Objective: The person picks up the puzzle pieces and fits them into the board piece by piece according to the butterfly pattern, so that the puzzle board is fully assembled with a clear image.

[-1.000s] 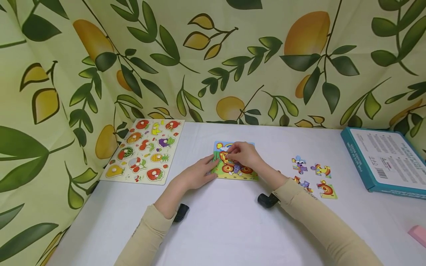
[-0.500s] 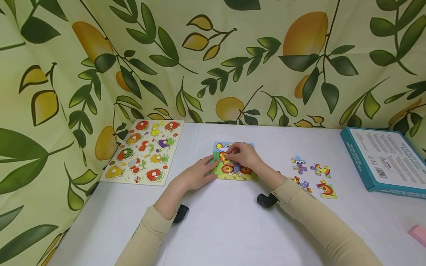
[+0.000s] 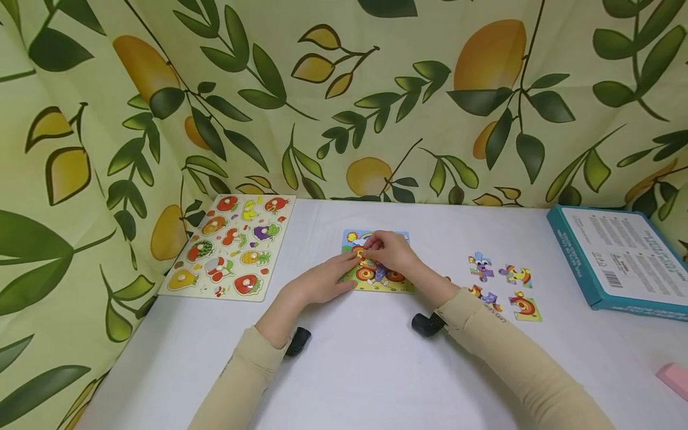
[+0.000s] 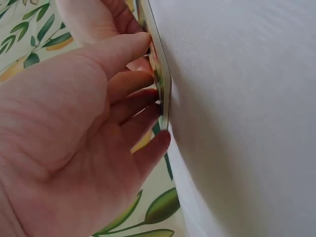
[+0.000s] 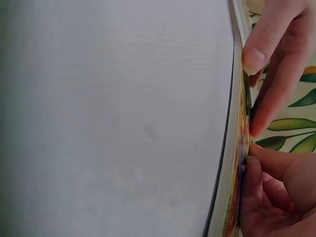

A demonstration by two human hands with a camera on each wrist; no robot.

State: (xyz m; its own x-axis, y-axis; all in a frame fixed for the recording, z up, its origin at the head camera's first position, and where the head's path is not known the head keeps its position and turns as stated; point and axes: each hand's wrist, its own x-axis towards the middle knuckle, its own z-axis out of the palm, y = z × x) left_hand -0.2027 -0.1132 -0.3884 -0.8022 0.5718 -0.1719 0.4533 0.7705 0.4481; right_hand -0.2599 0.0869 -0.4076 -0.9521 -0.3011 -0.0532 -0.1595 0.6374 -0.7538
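A small jigsaw puzzle with a colourful cartoon picture lies on the white table under both hands. My left hand reaches over its left side. In the left wrist view its fingers extend to the puzzle's face and edge, with the thumb at the edge too. My right hand is over the puzzle's upper middle. Thumb and index finger come together there on a jigsaw piece, mostly hidden by the fingers. In the right wrist view, these fingertips meet right at the puzzle surface, just beside the left hand's fingers.
Several loose jigsaw pieces lie right of the puzzle, partly behind the right forearm. A fruit knob board stands at the left, a teal-edged box at the right. A pink block lies at the right edge. Leaf-patterned cloth backs the table.
My left hand has slid right and slightly up over the puzzle, its fingertips now next to the right hand's fingers. The right hand stays at nearly the same spot.
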